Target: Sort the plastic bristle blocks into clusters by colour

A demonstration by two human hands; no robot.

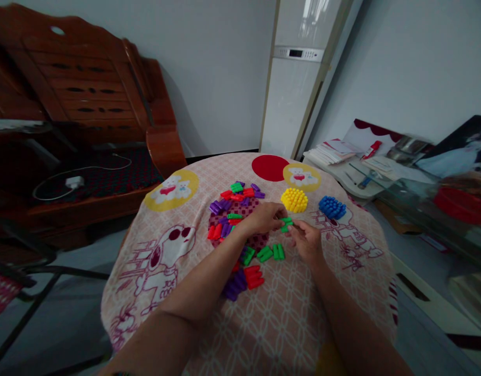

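Between my two hands are a few green plastic building pieces (pixel 286 225), held just above or on the cloth; which, I cannot tell. My left hand (pixel 268 217) reaches in from the left, fingers bent down onto their left end. Thumb and fingers of my right hand (pixel 308 241) pinch their right side. Closer to me lie more green pieces (pixel 278 251). Beyond my hands stand a joined yellow cluster (pixel 294 200) and a joined blue cluster (pixel 332 207). Loose red pieces (pixel 253 277) and purple pieces (pixel 235 285) lie left of my hands, some hidden by my left forearm.
A patterned cloth (pixel 295 313) covers the round table. At left stands a wooden bench (pixel 84 94) with a white charger and cable (pixel 75 182). A tall white air conditioner (pixel 293 94) is at the back. On the right, a glass shelf (pixel 405 183) stands close to the table, near papers (pixel 330 152).
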